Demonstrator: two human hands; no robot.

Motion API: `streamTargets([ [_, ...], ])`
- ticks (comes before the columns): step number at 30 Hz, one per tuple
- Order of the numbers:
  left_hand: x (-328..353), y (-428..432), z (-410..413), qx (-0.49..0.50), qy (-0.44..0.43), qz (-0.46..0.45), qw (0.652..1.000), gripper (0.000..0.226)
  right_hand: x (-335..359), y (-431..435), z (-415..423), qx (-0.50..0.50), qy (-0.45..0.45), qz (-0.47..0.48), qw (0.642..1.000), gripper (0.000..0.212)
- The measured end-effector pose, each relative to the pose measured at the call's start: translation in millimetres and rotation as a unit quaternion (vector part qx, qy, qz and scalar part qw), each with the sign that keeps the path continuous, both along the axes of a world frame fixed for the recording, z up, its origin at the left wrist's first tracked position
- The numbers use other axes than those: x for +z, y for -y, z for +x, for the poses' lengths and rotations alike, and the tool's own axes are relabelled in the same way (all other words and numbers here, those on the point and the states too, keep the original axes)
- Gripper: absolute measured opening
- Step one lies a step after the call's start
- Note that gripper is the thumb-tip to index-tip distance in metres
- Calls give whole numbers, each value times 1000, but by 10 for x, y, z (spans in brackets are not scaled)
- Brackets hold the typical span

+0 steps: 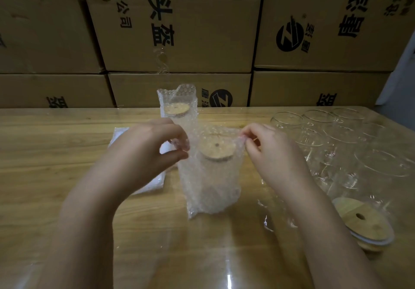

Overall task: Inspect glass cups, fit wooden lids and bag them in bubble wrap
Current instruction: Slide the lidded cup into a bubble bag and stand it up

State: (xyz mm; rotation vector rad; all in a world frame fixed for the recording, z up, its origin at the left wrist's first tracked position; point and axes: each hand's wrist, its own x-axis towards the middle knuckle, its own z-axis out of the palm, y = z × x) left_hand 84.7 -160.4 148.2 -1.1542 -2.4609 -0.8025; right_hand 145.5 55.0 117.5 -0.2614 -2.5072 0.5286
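Nearest, right edge: a stack of wooden lids, round with a small hole, lies tilted under clear film. At least two; the exact count is not readable.

Centre: one bubble wrap bag stands upright on the surface between the two hands. Inside it is one glass cup, its outline blurred by the bubbles, with one wooden lid seated on top.

Left hand: thumb and fingers pinch the bag's upper left edge.
Right hand: fingers pinch the bag's upper right edge.
The bag mouth is held apart between the two grips. The lid sits just below and between the fingertips, touched by neither.

Left of the bag, partly hidden by the left hand: a pile of flat bubble bags. Count cannot be told.

Behind the left fingers: a second bagged cup, upright, its top loose, with one lid showing through. Bagged cups total: two.

Far right: empty glass cups in a cluster, rims up. At least six rims; overlapping clear glass prevents a firm count.

Back: cardboard boxes with black print, in two rows; six faces in view.
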Motion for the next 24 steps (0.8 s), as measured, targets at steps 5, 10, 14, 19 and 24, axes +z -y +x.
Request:
streamTargets([
  [5,-43,21,-79,57,-39,43,997,2,44,31,35,0,-29,-7,1000,9],
  [10,-83,-77,-91,33,-61,66,995,6,70,-18,57,52,-25,-46,997,22],
  [14,-88,-134,-66,-2,-62,74,995,5,120,-53,134,165,27,-76,983,57],
  [19,-113,-110,-119,15,-63,54,996,14,87,-111,143,56,66,23,996,16],
  [24,-140,-114,-122,60,-39,6,997,38,110,-146,141,49,17,-12,999,8],
])
